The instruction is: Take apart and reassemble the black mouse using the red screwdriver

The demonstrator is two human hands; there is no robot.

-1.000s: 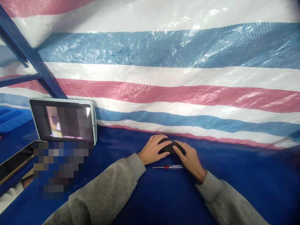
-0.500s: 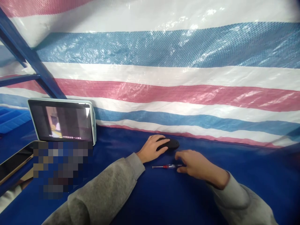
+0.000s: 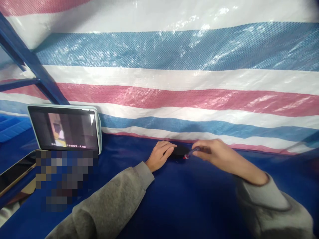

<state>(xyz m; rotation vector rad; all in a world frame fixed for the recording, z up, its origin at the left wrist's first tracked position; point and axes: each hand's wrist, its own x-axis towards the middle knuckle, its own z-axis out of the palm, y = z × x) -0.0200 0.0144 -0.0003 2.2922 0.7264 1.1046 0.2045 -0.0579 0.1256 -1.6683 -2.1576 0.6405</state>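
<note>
**Things on the big blue top (image 3: 179,202)**

The top is flat, dark blue and a bit shiny. Its back edge slopes down a little toward the right. A black computer mouse (image 3: 181,152) lies near that edge, around the middle, with its left end hidden. Well off to the left, a tablet (image 3: 66,129) in a pale case stands up, leaning back a little. Blurry squares hide the spot in front of it. Behind it, farther left, is a bright blue thing with ridges (image 3: 13,127), cut off at the side. A phone (image 3: 17,172) is near the tablet, but I can't tell what it rests on.
</note>
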